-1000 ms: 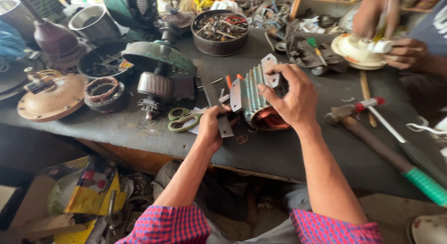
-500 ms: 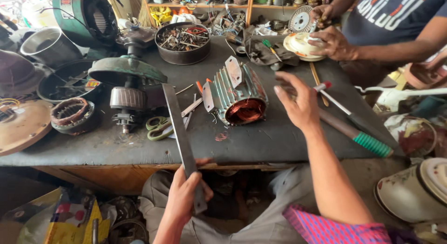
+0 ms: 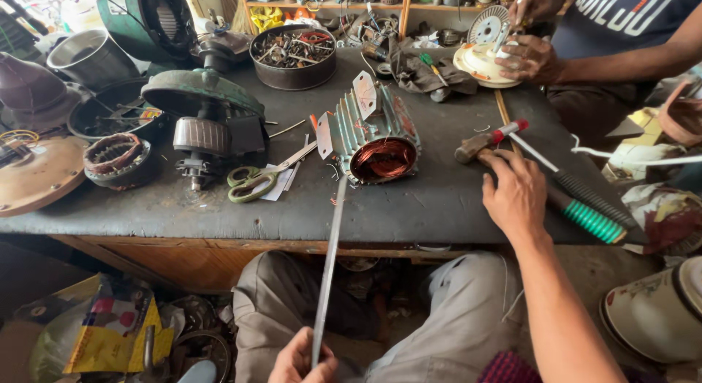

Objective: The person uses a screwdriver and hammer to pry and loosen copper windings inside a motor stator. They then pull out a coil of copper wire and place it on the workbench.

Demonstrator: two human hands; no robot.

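Observation:
A ribbed grey motor stator (image 3: 374, 138) with copper windings lies on its side in the middle of the dark workbench (image 3: 409, 207). My left hand (image 3: 301, 361), low at the bottom edge, grips a long flat metal bar (image 3: 329, 269) whose far tip reaches the stator's open end. My right hand (image 3: 515, 196) rests on the shaft of a hammer (image 3: 541, 185) with a green and black grip, right of the stator.
Green-handled scissors (image 3: 252, 179) and a dismantled green motor (image 3: 205, 123) lie to the left, with a wound coil ring (image 3: 117, 158) and pots. A round tin of scrap (image 3: 294, 54) stands at the back. Another person's hands (image 3: 523, 57) work on a white disc at the far right.
My left hand has drawn the metal bar down and swung it so its tip points at the stator. My right hand left the stator and settled on the hammer.

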